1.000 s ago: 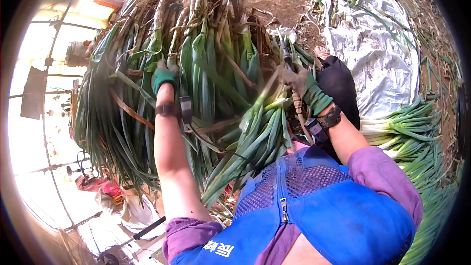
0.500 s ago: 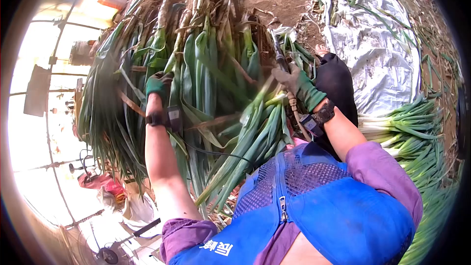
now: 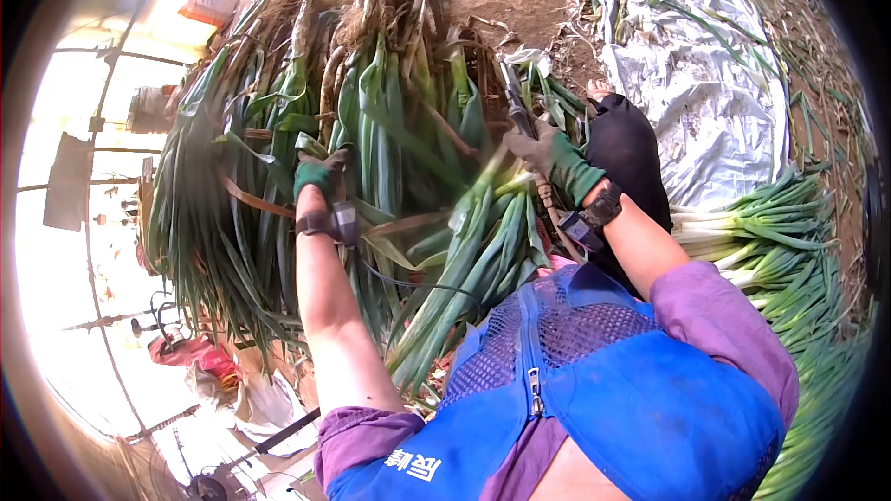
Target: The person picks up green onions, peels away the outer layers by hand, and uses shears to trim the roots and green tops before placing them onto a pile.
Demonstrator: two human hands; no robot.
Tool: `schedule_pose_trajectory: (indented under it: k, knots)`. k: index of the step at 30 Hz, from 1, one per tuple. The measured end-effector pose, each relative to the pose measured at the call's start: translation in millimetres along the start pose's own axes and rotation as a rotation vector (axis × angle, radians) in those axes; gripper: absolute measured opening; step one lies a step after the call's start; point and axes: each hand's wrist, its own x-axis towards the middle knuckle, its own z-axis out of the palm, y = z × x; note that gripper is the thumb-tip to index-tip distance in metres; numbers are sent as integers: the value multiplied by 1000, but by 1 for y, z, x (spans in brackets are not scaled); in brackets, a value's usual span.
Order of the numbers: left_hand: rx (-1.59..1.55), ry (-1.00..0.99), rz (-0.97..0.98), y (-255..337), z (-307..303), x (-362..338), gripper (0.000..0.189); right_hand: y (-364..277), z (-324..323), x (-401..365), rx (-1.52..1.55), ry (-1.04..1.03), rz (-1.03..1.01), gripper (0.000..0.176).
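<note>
In the middle of the frame, the left hand in a green glove lies on the big heap of green onions, which fills the upper left and the centre of the picture, roots up and leaves hanging down toward the lower left. The fingers of this hand are bent into the leaves, but I cannot tell if they really pinch a stalk or only rest there. A little right of the centre, the right hand, also in a green glove, is closed around a dark tool that points up and touches the right edge of the heap. A thin hose goes down from this hand along the wrist. Both wrists carry a small black device. Between the two arms a smaller bundle of onions lies slanted, with its leaves toward the bottom of the frame. At the right edge a row of cleaned onions with white stalks lies on the ground, just below a silver sheet in the upper right. The blue vest of the person fills the lower part
</note>
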Motion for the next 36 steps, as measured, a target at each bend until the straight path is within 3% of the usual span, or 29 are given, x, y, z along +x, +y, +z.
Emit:
schedule_pose_trajectory:
  k: [1, 3, 4, 5, 7, 9, 11, 12, 14, 16, 18, 20, 21, 22, 23, 24, 26, 28, 29, 30, 32, 35, 36]
  knots:
    - [-102, 39, 49, 7, -6, -13, 96, -2, 0, -1, -6, -11, 19, 91]
    - [-115, -134, 7, 21, -31, -34, 74, -20, -2, -14, -11, -20, 67, 96]
    - [-121, -220, -11, 23, -38, -41, 64, -22, -2, -15, -5, -14, 68, 90]
    - [-168, -212, 19, 13, -33, -43, 38, -24, -2, -16, 1, -8, 69, 85]
    - [-229, -333, 188, -38, -18, -24, 22, -13, 1, -11, 10, 2, 33, 64]
    - [-607, -345, -69, -34, -29, -50, 36, -13, 1, -13, -13, 5, 21, 56]
    - [-582, -381, -168, -36, -38, -73, 27, -9, 5, -12, -46, 35, -14, 53]
    - [-570, -401, -215, -36, -43, -85, 31, 1, 9, -7, -57, 67, -47, 52]
    - [-559, -435, 7, -58, -41, -82, 34, 5, 8, -3, -43, 72, -62, 49]
    - [247, -247, 923, -88, -56, -74, 35, 0, 4, -5, 35, 19, -31, 47]
    - [-784, -418, 435, -71, -56, -84, 16, -27, -2, -24, 150, -31, -10, 46]
    - [-647, -375, 437, -70, -78, -68, 12, -34, -3, -30, 152, -51, -10, 46]
    - [-754, -390, 379, -41, -95, -89, 10, -28, -4, -25, 85, -42, -19, 46]
    - [-670, -338, 202, -26, -97, -82, 11, -25, -3, -21, 18, -36, -30, 46]
    - [-536, -242, 304, -14, -97, -73, 15, -28, -4, -23, 19, -94, 37, 44]
    - [-400, -147, 406, -1, -96, -68, 19, -18, 0, -18, 20, -108, 35, 62]
    - [-619, -289, 255, 63, -85, -107, 23, 11, 9, -1, 22, -123, 30, 99]
    - [-333, -329, 406, 65, -50, -94, 28, -18, 0, -18, 4, -210, 102, 99]
    - [-90, -496, 407, 67, -49, -88, 39, -30, -4, -24, -3, -250, 139, 99]
    - [-389, -616, 485, 34, -19, -55, 51, -27, -4, -24, 16, -220, 102, 98]
    - [-429, -579, 343, 42, -25, -76, 59, -16, -1, -21, 60, -161, 27, 96]
    - [-758, -672, 156, 49, -56, -99, 56, -12, -4, -17, -17, -187, 34, 88]
    - [-670, -565, 218, 44, -53, -99, 54, -10, -3, -14, -55, -206, 45, 86]
